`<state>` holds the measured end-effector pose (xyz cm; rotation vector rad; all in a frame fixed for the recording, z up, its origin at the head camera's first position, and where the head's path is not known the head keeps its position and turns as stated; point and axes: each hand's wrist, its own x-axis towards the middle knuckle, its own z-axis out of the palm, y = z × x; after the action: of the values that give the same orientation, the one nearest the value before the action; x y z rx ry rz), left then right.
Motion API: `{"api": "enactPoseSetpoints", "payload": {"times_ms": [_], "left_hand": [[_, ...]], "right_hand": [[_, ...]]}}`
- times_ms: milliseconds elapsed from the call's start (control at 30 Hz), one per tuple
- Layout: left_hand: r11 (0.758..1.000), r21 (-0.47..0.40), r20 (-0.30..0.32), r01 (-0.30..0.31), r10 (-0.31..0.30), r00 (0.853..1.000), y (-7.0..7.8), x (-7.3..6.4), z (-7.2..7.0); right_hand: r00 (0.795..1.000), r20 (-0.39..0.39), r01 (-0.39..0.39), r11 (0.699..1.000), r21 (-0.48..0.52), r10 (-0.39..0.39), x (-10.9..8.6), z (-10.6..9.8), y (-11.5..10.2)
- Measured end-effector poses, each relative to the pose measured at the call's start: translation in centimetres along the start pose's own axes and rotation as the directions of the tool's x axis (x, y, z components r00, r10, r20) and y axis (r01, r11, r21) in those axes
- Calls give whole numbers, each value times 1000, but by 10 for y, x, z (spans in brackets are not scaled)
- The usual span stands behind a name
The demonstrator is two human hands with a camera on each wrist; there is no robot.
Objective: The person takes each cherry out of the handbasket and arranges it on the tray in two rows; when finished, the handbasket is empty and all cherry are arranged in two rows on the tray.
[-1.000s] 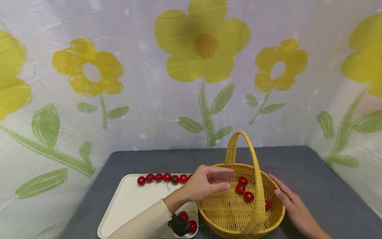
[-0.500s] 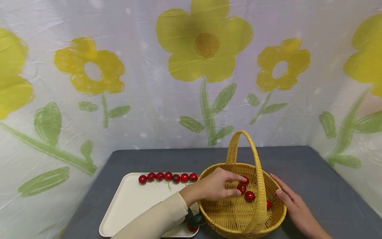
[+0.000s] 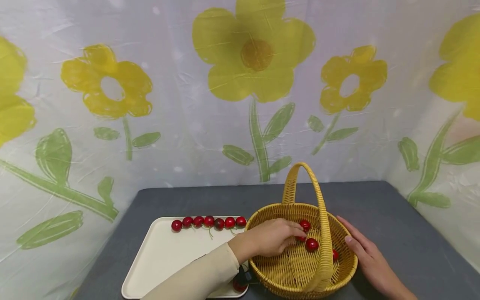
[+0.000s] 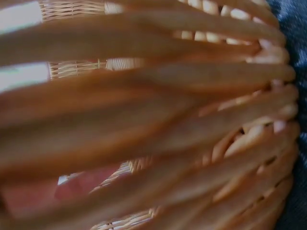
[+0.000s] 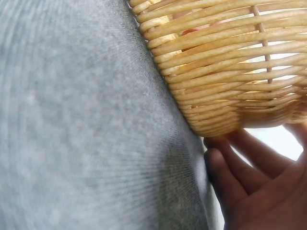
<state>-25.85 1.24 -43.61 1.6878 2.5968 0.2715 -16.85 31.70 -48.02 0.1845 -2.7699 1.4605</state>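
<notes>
Inside the wicker basket (image 3: 290, 268), the left hand (image 3: 275, 238) reaches down with bent fingers onto a red cherry (image 3: 301, 238) that they mostly cover; the thumb is hidden, so whether they have closed on it cannot be told, and the left wrist view is mostly weave. Just behind that fruit lies a second cherry (image 3: 305, 225), nearer the person a third cherry (image 3: 311, 245), and toward the right wall a fourth cherry (image 3: 335, 254), partly behind the handle (image 3: 326, 233). Each cherry looks light, smooth and glossy, so it is likely to slip or roll if pressed from one side only; a pinch of thumb and forefinger across its widest part should suit it, kept gentle in case the skin bruises. If it has a stem, that would probably be too thin and springy for steady lifting. The row of cherries (image 3: 208, 221) along the far edge of the white tray (image 3: 168, 258) would likely handle the same way, rolling at a nudge. The basket seems light and slightly springy, apt to slide on the dark tabletop (image 3: 406, 233) if bumped; the right hand (image 3: 369, 253) rests against its outer right side, fingers fairly straight and thumb at the rim, a sensible place to steady it.
</notes>
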Motion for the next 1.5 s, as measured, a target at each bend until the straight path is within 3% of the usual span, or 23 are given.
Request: {"api": "enactPoseSetpoints", "payload": {"times_ms": [100, 200, 367, 433, 500, 567, 633, 700, 767, 833, 900, 1000, 1067, 1133, 1233, 1267, 1333, 1433, 1500], "left_hand": [[999, 34, -24, -7, 8, 1000, -1, 1, 1], [999, 16, 4, -33, 32, 999, -2, 1, 1], [991, -100, 48, -92, 97, 994, -4, -1, 1], [979, -177, 52, -97, 108, 993, -4, -2, -1], [958, -275, 93, -77, 106, 990, -3, -5, -6], [929, -368, 182, -32, 106, 977, -1, -10, -13], [911, -413, 278, 2, 124, 953, 2, -14, -20], [907, -421, 340, 4, 154, 928, 4, -17, -25], [916, -400, 349, -25, 178, 920, 6, -19, -27], [922, -384, 316, -47, 179, 932, 6, -21, -26], [934, -354, 255, -56, 153, 955, 6, -26, -26], [941, -337, 126, -37, 84, 989, 5, -36, -30], [926, -376, 30, -10, 23, 999, 5, -47, -33], [871, -490, -46, 19, -48, 998, 6, -60, -36], [740, -672, -143, 20, -156, 977, 11, -83, -38], [696, -718, -174, 10, -194, 965, 13, -92, -38], [636, -771, -227, -4, -271, 935, 17, -111, -38], [580, -815, -260, 17, -391, 883, 20, -141, -38], [543, -838, -248, 59, -473, 845, 21, -162, -38]], "right_hand": [[1000, -2, 5, 1000, -8, -5, 0, -1, -1], [1000, -7, 6, 1000, -8, -6, -1, -1, -1], [1000, -7, 15, 1000, 20, -15, -1, -1, -2], [1000, -2, 9, 999, 39, -9, -1, -2, -3], [1000, 5, 0, 998, 62, -1, -1, -2, -3], [1000, 11, -2, 997, 78, 2, -1, -2, -4], [1000, 11, 7, 997, 79, -7, -1, -3, -3], [1000, 9, 18, 997, 76, -19, -1, -3, -3], [1000, 4, 30, 997, 65, -31, -1, -4, -2], [999, 1, 33, 998, 60, -33, 0, -3, -1], [1000, 1, 27, 998, 56, -27, 0, -2, 0], [1000, 9, 11, 998, 63, -11, 0, -2, 0], [1000, 11, 3, 998, 59, -4, 0, -1, 0], [1000, 14, 3, 998, 62, -4, 0, -1, 0], [1000, 15, 4, 998, 55, -5, 0, -2, 0], [1000, 19, 4, 998, 56, -5, 0, -3, 0], [1000, 24, 0, 999, 51, -1, 0, -3, 0], [1000, 30, -3, 998, 55, 1, 0, -3, 0], [999, 32, 2, 998, 63, -4, -1, -2, 0]]}}
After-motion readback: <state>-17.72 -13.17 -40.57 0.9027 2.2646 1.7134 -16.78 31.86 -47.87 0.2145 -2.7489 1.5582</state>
